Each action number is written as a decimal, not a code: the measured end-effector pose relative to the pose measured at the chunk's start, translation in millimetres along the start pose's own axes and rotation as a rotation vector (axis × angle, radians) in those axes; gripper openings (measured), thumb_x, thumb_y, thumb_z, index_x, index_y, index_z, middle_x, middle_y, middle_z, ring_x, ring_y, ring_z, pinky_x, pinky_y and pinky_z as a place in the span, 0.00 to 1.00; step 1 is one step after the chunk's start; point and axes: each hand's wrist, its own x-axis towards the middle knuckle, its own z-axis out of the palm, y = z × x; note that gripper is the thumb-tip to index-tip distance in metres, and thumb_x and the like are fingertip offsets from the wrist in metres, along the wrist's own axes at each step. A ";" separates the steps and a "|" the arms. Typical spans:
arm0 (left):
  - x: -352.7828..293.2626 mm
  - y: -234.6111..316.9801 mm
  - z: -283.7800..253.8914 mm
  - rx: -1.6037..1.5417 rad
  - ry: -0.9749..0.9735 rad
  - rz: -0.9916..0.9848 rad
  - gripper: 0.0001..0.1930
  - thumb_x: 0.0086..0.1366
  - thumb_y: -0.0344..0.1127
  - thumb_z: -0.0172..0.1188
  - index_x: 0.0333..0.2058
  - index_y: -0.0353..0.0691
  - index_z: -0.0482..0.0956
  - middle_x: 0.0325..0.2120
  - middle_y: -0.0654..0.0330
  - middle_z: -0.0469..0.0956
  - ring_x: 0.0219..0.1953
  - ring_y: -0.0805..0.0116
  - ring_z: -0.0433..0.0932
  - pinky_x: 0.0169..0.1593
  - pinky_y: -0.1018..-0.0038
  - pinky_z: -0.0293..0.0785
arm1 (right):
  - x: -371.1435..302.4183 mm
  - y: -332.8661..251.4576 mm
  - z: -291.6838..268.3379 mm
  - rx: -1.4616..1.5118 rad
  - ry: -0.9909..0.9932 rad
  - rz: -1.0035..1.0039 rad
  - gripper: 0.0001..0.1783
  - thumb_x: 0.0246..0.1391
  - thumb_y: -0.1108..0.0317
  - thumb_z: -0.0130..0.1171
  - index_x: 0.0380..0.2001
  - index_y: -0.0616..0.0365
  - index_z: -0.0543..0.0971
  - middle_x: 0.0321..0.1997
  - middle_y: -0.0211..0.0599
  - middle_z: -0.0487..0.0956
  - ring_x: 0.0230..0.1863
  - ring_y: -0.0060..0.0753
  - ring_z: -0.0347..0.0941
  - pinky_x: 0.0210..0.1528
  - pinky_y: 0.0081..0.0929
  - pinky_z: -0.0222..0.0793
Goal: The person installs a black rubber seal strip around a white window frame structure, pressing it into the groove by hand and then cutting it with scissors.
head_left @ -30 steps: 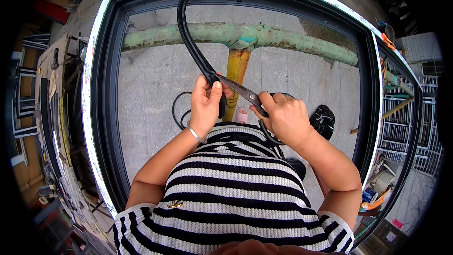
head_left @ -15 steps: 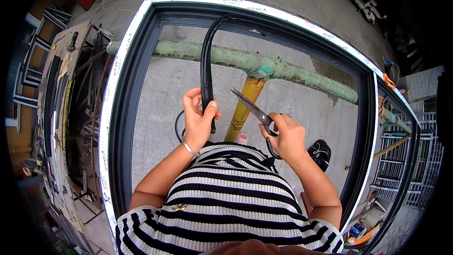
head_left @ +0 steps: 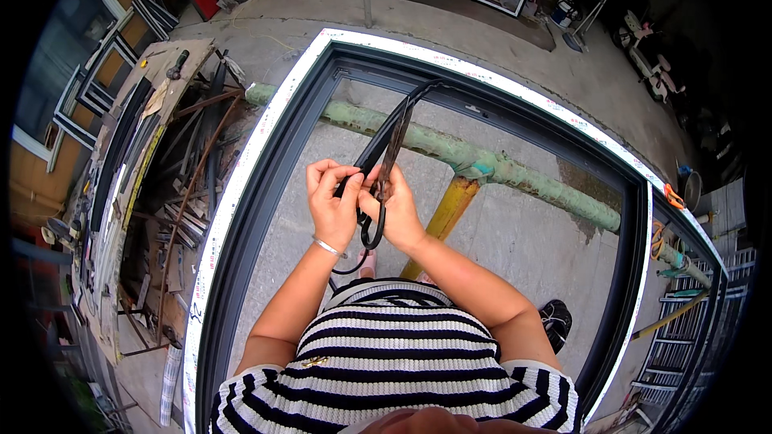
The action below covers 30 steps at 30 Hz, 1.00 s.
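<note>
A black rubber sealing strip arcs down from the far rail of a dark grey window frame. My left hand pinches the strip between thumb and fingers, and its loose end curls down below. Close beside it, my right hand holds a pair of dark scissors, their handle loops low in the palm and the blades pointing up and away along the strip. The blades look closed together. Both hands' fingertips nearly meet at the strip; exactly what they touch there is partly hidden.
The frame, edged with white printed film, surrounds me and rests on a green pipe with a yellow leg. Orange-handled clippers lie on its right side. A cluttered rack stands left, a scooter far right.
My right hand has moved left to the strip, turning the scissors upright. The strip now slants instead of hanging nearly straight. The view has shifted, showing more ground beyond the frame.
</note>
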 end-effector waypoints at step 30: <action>-6.1 -12.0 -50.8 -0.578 -0.574 -0.636 0.17 0.76 0.45 0.52 0.47 0.36 0.77 0.21 0.67 0.73 0.21 0.81 0.67 0.26 0.83 0.64 | -13.6 -59.6 -40.9 -0.302 0.001 0.250 0.18 0.61 0.72 0.62 0.50 0.63 0.67 0.37 0.41 0.84 0.30 0.27 0.81 0.26 0.20 0.74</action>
